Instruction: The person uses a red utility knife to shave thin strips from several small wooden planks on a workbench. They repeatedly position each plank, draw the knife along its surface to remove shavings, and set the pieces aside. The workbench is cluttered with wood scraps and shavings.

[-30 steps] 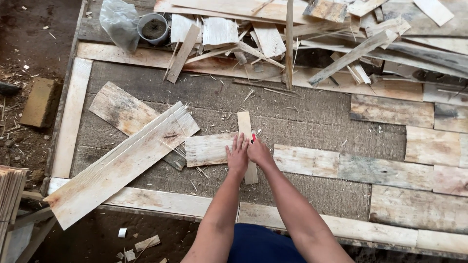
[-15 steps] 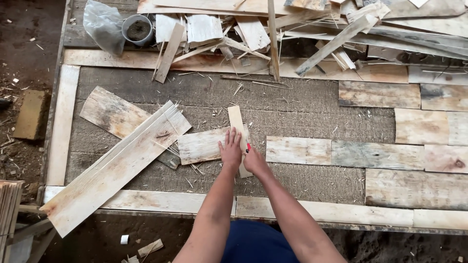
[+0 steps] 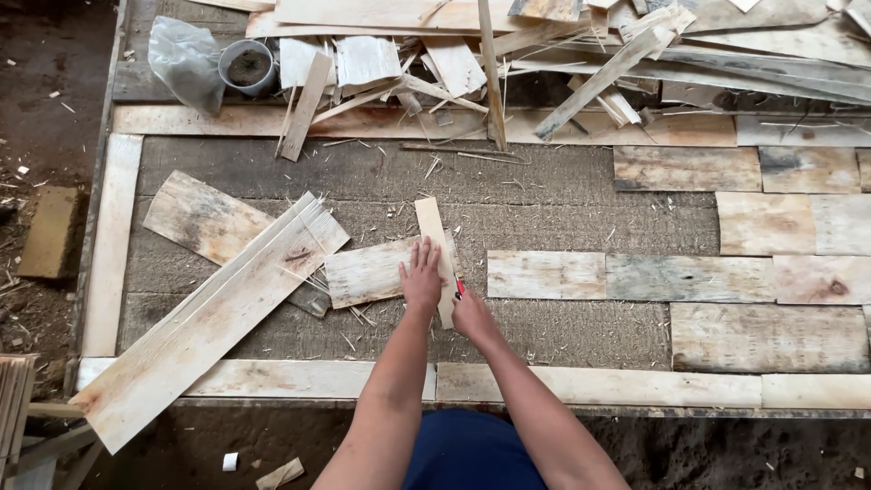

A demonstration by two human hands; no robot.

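**Two hands on a thin wood strip**

A narrow wood strip [image 3: 436, 259] lies near the middle of the frame, pointing up and down and a little tilted. It rests across the right end of a short pale board [image 3: 372, 270], likely as a straight edge to mark or cut along.

The left hand [image 3: 422, 275] lies flat and open on top, with fingers spread. It presses down on both the strip and the board, which probably keeps them from sliding.

The right hand [image 3: 470, 313] sits just to the lower right of the strip, touching its lower end. It is curled around a small red tool [image 3: 459, 288]. Only a bit of red shows, so I cannot tell what kind of tool it is.

Just right of the hands, more flat boards [image 3: 546, 274] lie end to end in a row on the grey mat [image 3: 544, 181]. They fit close together like tiles.

To the left, a long pale plank [image 3: 204, 322] lies slanted over other pieces.

At the top of the frame there is a messy pile of scrap wood [image 3: 562, 54]. In the upper left stand a small grey pot [image 3: 247, 67] and a plastic bag [image 3: 184, 62].
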